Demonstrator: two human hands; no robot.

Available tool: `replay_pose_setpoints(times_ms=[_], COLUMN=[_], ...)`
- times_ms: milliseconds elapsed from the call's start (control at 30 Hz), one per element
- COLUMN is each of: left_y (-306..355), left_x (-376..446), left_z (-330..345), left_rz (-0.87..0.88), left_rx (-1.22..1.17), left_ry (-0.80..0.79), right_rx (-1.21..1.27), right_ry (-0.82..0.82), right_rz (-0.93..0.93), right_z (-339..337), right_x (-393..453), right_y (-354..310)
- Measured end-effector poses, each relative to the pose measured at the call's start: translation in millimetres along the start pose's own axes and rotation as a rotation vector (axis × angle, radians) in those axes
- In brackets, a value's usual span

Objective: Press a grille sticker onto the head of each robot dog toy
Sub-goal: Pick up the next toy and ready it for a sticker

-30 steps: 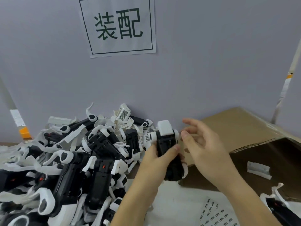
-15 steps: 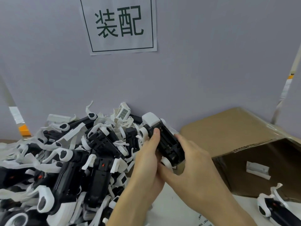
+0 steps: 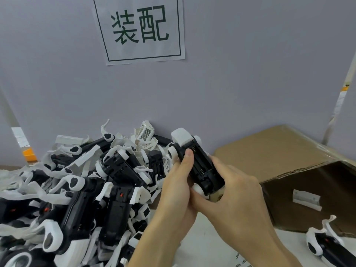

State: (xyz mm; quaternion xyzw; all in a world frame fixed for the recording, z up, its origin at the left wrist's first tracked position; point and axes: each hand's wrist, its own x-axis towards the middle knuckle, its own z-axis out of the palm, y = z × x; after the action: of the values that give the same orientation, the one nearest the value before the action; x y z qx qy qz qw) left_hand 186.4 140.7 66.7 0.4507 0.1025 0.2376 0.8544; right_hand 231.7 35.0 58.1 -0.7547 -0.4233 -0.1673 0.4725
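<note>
Starting at the left, a heap of robot dog toys [image 3: 81, 185] is piled on the desk [image 3: 202, 245]; one robot dog toy [image 3: 196, 162] is gripped by curled fingers of left hand [image 3: 175, 191] and right hand [image 3: 237, 191], beside an open cardboard box [image 3: 285, 151].

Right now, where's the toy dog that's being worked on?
In the head view, the toy dog sits just right of centre, gripped by both the left hand and right hand, between the toy pile and the cardboard box.
</note>
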Motion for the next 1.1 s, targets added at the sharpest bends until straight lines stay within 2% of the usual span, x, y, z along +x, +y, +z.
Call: replay_pose_setpoints(times_ms=[133, 200, 333, 400, 533, 633, 833, 933, 1100], left_y=[1.9, -1.5, -12.2, -17.6, -23.4, -22.0, -20.0, -22.3, -21.0], left_x=[3.6, 7.7, 10.8, 9.2, 6.9, 5.0, 1.9, 3.7, 8.4], left_z=[-8.8, -15.3, -18.8, -14.2, -7.3, -7.5, -2.3, -5.0, -9.3], left_rz=[0.073, 0.116, 0.214, 0.253, 0.355, 0.401, 0.394, 0.367, 0.309], left_rx=[0.134, 0.284, 0.619, 0.711, 0.846, 0.875, 0.813, 0.784, 0.588], left_ry=[-0.051, -0.060, -0.136, -0.184, -0.281, -0.282, -0.292, -0.275, -0.132], right_rx=[0.222, 0.265, 0.356, 0.412, 0.413, 0.366, 0.342, 0.380, 0.405], right_ry=[-0.219, -0.256, -0.202, -0.146, 0.088, 0.195, 0.223, 0.144, -0.085], right_rz=[0.047, 0.057, 0.089, 0.129, 0.225, 0.199, 0.154, 0.207, 0.241], right_z=[-2.8, -5.1, -11.6, -10.7, -8.2, -8.5, -9.0, -12.2, -15.8], right_x=[2.5, 3.5, 6.9, 8.9, 8.8, 8.4, 7.5, 9.0, 10.4], right_y=[7.5, 11.5, 16.5, 18.7, 25.3, 25.2, 21.4, 23.6, 28.3])
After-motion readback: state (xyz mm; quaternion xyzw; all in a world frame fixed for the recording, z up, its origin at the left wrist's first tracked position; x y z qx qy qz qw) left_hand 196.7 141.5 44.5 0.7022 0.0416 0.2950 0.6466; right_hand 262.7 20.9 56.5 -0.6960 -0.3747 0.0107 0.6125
